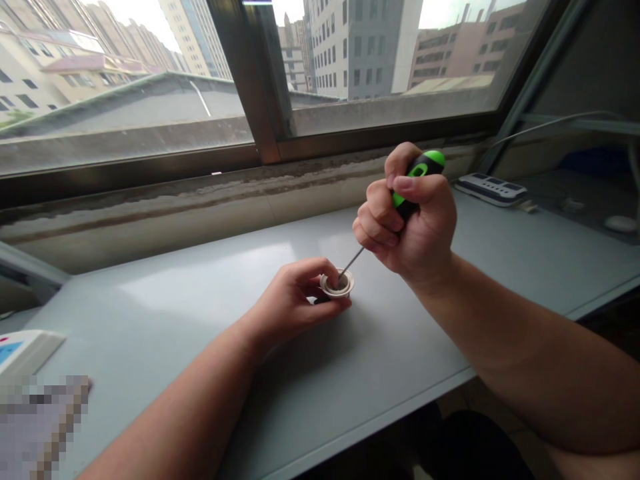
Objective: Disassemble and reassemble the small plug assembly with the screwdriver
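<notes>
My right hand (407,213) is wrapped round the green and black handle of a screwdriver (420,175). Its thin metal shaft slants down to the left, and the tip is inside a small white round fitting with a rimmed opening (347,288). The very end of the tip is hard to make out. My left hand (305,293) grips this fitting from the left, one finger at its rim and the thumb along its near side. Something dark shows under the rim, mostly hidden by the fingers.
The pale table (390,360) runs along a window ledge (240,175). A white power strip (491,189) lies at the back right, with a white rounded object (621,223) beyond it. At the left edge are a white device (30,350) and a pixelated patch.
</notes>
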Action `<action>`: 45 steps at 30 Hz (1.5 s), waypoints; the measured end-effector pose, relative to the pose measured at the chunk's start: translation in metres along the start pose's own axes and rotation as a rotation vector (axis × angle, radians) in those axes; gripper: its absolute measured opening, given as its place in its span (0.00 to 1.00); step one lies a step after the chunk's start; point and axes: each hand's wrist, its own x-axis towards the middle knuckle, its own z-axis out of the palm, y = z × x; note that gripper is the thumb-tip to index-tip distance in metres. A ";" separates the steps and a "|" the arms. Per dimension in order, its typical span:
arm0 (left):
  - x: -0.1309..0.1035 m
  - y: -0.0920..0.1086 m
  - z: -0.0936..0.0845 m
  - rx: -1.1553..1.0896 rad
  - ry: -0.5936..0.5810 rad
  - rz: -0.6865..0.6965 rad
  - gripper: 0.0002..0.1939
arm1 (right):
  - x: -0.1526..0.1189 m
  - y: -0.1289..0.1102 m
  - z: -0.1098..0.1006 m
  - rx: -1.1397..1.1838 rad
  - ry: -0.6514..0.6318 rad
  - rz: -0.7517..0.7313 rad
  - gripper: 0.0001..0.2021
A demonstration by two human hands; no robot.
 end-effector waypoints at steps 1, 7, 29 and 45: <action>0.000 0.000 0.000 0.007 0.001 0.009 0.11 | 0.000 0.000 0.000 0.002 -0.001 0.001 0.21; 0.000 0.001 -0.001 0.063 0.018 0.025 0.09 | 0.000 0.000 0.000 -0.013 0.018 0.018 0.22; -0.004 -0.003 -0.001 0.052 0.026 -0.022 0.16 | 0.002 -0.007 -0.002 -0.018 0.036 -0.053 0.17; -0.002 -0.001 0.000 0.077 0.014 -0.023 0.18 | -0.002 -0.001 0.000 -0.006 -0.045 0.025 0.16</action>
